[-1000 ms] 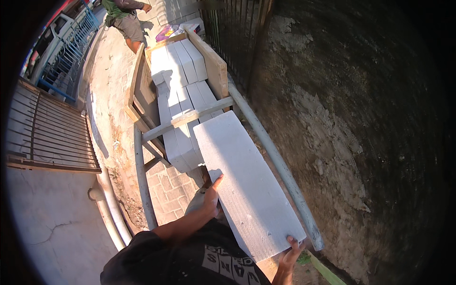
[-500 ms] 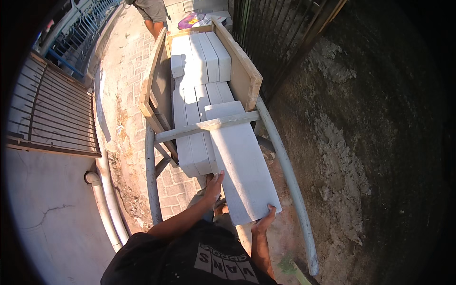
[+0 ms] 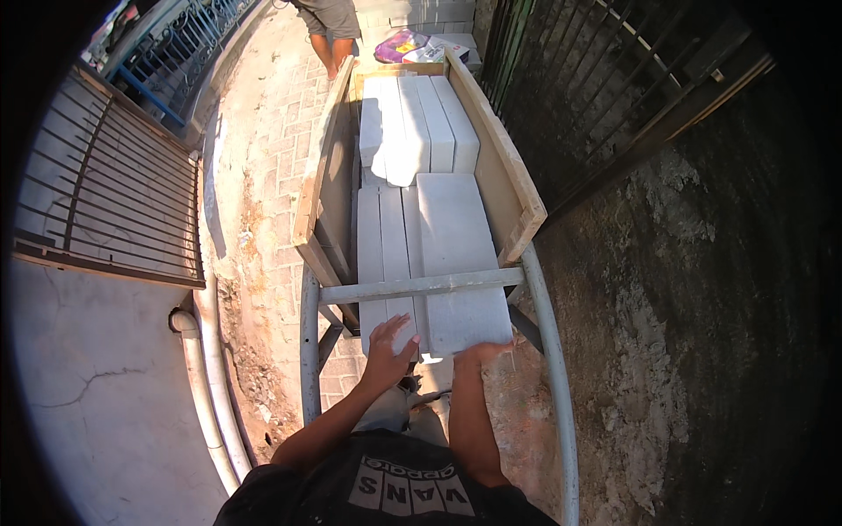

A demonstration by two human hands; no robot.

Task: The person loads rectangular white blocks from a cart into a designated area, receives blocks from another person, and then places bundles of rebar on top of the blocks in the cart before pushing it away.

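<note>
A wide white lightweight block (image 3: 465, 307) lies flat in the wooden-sided cart, its near end passing under the metal crossbar (image 3: 430, 286). Against that near end presses my right hand (image 3: 479, 353), its fingers stretched out toward the right corner. My left hand (image 3: 390, 348) is spread at the near ends of the narrower white blocks (image 3: 382, 250), which stand on edge to the left of the wide one. Neither hand wraps round a block. Farther in, more white blocks (image 3: 443, 131) stand side by side at a higher level.
Wooden side boards (image 3: 500, 162) flank the load, and two grey tube handles (image 3: 554, 386) run back beside me. A barred metal gate (image 3: 614, 79) is at the right, a window grille (image 3: 110, 180) and pipes (image 3: 206, 377) at the left. Another person's legs (image 3: 331, 44) are beyond the cart.
The wide block has slid forward into the cart and now lies straight along it. My right hand has gone from gripping its corner to pressing its end; my left hand has let go.
</note>
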